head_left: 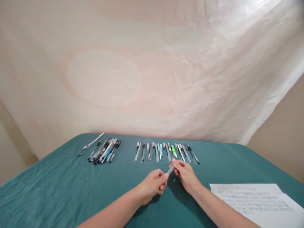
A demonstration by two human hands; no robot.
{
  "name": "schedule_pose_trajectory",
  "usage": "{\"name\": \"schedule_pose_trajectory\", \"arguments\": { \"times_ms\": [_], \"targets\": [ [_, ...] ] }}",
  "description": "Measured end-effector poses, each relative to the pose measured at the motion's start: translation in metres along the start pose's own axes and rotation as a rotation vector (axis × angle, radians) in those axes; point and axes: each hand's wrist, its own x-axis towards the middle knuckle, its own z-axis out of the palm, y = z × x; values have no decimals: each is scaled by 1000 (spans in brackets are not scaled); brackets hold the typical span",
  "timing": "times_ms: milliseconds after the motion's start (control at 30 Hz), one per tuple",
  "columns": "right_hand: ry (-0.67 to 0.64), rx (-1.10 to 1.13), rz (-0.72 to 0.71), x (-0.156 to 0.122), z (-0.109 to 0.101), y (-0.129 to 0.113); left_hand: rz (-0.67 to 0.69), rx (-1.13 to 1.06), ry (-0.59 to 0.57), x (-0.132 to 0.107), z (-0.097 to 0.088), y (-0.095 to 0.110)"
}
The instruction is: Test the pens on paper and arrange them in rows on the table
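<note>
Between my two hands is a pale, translucent pen (170, 170), tilted up to the right above the cloth. My left hand (155, 184) is closed around its lower end, fingers curled and thumb on top. The fingertips of my right hand (184, 172) pinch its upper end. Much of the pen is hidden by my fingers. Just beyond my hands lies a row of pens and pen parts, among them a bright green pen (174, 151) and a light turquoise one (161, 149).
A loose pile of pens (106, 151) lies at the left on the dark green tablecloth (71, 190). Near it is a long, pale pen (93, 141). Sheets of paper with writing (254, 199) lie at the right. A pale curtain (152, 79) hangs behind the table.
</note>
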Motion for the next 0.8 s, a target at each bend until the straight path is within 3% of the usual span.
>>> {"name": "schedule_pose_trajectory", "arguments": {
  "times_ms": [333,533,800],
  "targets": [
    [-29,135,108,0,1,-1,-211,-380,-170,3,-7,2],
    [-111,182,160,1,-1,-2,-241,-383,-269,4,-12,2],
    [-128,196,143,1,0,-6,22,-3,-7,-1,1,5]
  ]
}}
